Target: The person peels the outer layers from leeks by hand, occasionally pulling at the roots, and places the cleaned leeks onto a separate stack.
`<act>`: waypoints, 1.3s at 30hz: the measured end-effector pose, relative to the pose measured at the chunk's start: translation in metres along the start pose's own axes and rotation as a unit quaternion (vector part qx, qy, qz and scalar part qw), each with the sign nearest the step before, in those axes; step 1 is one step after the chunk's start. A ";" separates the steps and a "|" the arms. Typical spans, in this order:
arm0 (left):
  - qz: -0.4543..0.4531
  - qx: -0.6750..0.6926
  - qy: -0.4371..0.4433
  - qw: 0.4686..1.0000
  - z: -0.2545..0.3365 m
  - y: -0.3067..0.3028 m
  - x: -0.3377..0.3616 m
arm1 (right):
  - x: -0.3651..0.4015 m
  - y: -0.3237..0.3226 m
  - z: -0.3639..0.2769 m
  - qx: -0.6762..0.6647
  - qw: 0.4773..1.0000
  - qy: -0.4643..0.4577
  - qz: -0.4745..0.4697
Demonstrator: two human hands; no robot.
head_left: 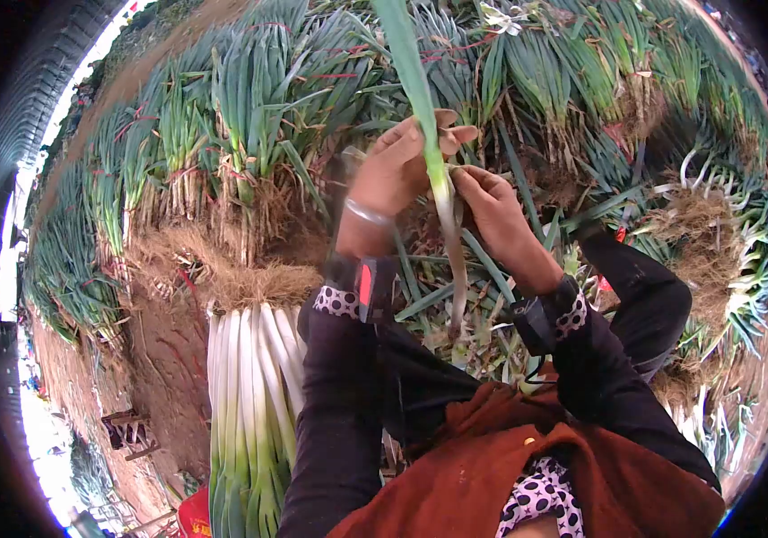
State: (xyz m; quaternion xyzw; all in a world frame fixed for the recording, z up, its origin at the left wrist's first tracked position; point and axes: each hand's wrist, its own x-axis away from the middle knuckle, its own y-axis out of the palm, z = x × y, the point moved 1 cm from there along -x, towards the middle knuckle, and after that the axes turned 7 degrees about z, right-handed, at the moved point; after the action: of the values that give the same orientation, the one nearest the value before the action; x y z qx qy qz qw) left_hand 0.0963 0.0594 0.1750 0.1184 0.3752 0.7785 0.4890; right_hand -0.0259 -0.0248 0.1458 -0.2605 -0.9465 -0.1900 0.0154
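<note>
My left hand [393,170] is wrapped round a long green onion [439,184], whose leaves rise past the top of the view. The lower stalk hangs down between my hands, covered in a dull brownish outer skin. Just below the left fingers, my right hand [496,211] is closed in a pinch at the side of the stalk, right where the pale part meets the skin. Its fingertips partly hide what they grip. Below, loose leaves and peelings [492,345] lie around my legs.
A row of clean white-stemmed green onions [254,386] lies at my left, roots away from me. Tied bundles with dirty roots [249,134] stand across the far side. More onions with tangled roots [698,242] lie at right. A small wooden stool [130,433] is at lower left.
</note>
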 end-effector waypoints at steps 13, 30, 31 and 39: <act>-0.138 0.290 0.030 0.946 0.019 -0.009 -0.009 | -0.007 -0.012 0.014 -0.170 0.971 0.168 0.021; 0.344 0.138 0.066 0.926 0.003 -0.124 -0.046 | 0.171 -0.088 -0.041 0.192 0.936 0.293 -0.037; 0.358 0.130 0.045 0.923 -0.009 -0.125 -0.051 | 0.176 -0.092 -0.048 0.209 0.939 0.273 -0.020; 0.436 0.140 0.030 0.888 -0.027 -0.162 -0.070 | 0.253 -0.138 -0.081 0.343 0.887 0.307 -0.031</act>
State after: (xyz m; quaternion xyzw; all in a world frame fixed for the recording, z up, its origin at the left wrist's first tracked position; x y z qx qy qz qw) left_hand 0.2251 0.0266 0.0556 0.3137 0.4053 0.8561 0.0666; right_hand -0.3189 -0.0409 0.2047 -0.1381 -0.9084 0.0757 0.3874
